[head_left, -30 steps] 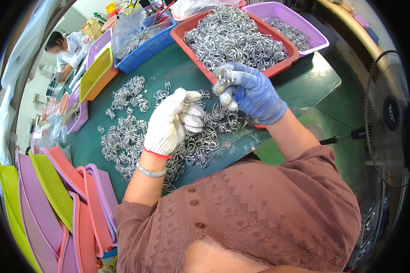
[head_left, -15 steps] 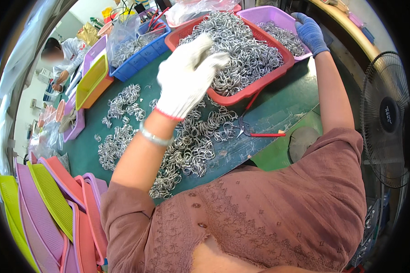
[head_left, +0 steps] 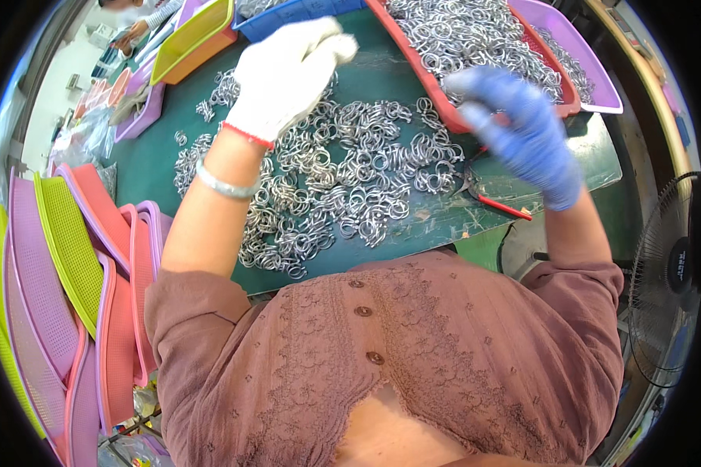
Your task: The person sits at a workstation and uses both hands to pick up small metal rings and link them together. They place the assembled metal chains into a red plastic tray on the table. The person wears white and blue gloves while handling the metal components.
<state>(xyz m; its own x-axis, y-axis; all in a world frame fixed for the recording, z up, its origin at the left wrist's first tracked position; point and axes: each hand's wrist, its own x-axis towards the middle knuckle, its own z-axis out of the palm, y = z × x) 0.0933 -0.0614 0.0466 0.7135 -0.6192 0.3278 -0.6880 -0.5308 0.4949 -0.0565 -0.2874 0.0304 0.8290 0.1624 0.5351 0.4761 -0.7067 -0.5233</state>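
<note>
My left hand (head_left: 287,76), in a white knit glove with a red cuff, hovers over the left part of a pile of loose silver metal rings (head_left: 350,167). Its fingers reach to the right, slightly parted from the thumb, and no ring shows in them. My right hand (head_left: 522,128), in a blue glove, is in the air by the near corner of a red basket (head_left: 436,97) heaped with the same rings. Thumb and fingers stand apart there, somewhat blurred, with nothing visible between them. Red-handled pliers (head_left: 502,206) lie below it at the table edge.
A purple basket (head_left: 611,97) with more rings stands beyond the red one. Blue (head_left: 296,19) and yellow-orange (head_left: 195,47) bins line the far left. Stacked colourful baskets (head_left: 78,272) rise at my left. A black fan (head_left: 662,272) stands at my right. Another person's hand (head_left: 136,31) shows far left.
My right hand has left the purple basket's rim and come nearer, beside the red basket. My left hand has moved away from the red basket toward the left. More loose rings lie on the table.
</note>
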